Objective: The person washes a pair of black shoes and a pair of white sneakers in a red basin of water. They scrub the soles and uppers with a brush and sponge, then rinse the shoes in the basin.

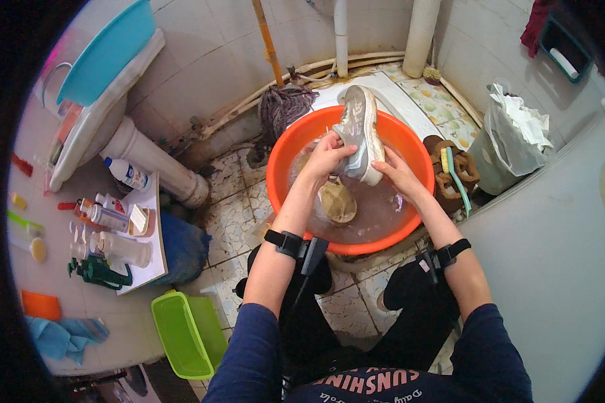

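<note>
Both my hands grip a wet grey sneaker (359, 132) with a white sole, held above an orange plastic basin (276, 171). My left hand (327, 157) holds its left side near the ankle opening, thumb on the upper. On the other side, my right hand (398, 174) has its thumb on the sole's edge near the lower end. The sneaker's toe points away from me. Cloudy, sudsy water (373, 211) fills the basin's bottom. A second shoe, tan in colour (339, 200), lies partly sunk in it.
To the basin's right, a scrub brush (456, 179) rests on brown slippers (441, 189) beside a lined trash bin (504, 146). A mop (285, 108) leans behind the basin. Leftward are a board with bottles (148, 262), a green tub (189, 335) and a pedestal sink (148, 161).
</note>
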Tool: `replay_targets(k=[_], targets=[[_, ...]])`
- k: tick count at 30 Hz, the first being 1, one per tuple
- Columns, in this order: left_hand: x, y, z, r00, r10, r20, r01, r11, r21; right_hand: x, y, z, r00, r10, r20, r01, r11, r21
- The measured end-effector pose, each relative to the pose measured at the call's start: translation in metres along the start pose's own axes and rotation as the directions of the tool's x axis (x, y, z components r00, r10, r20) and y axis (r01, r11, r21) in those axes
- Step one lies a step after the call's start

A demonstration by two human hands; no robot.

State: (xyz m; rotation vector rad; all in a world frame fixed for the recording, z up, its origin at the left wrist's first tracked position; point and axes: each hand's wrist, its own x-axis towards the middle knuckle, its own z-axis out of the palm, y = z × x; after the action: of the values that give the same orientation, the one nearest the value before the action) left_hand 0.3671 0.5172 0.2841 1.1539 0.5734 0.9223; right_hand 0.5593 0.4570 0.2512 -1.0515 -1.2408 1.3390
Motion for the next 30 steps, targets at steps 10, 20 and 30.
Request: replay_targets(k=[10, 20, 30], targets=[[-0.008, -0.021, 0.004, 0.967, -0.079, -0.244, 0.142, 0.957, 0.253, -0.033, 0.007, -0.121, 0.824, -0.232, -0.517, -0.488, 0.174, -0.855], [-0.014, -0.036, -0.027, 0.827, -0.285, -0.485, 0.494, 0.781, 0.383, -0.054, 0.033, -0.176, 0.611, 0.178, -0.771, -0.791, 0.095, -0.605], [-0.008, -0.055, -0.035, 0.859, -0.333, -0.389, 0.494, 0.739, 0.459, -0.043, 0.027, -0.162, 0.662, -0.015, -0.749, -0.721, 0.259, -0.642]])
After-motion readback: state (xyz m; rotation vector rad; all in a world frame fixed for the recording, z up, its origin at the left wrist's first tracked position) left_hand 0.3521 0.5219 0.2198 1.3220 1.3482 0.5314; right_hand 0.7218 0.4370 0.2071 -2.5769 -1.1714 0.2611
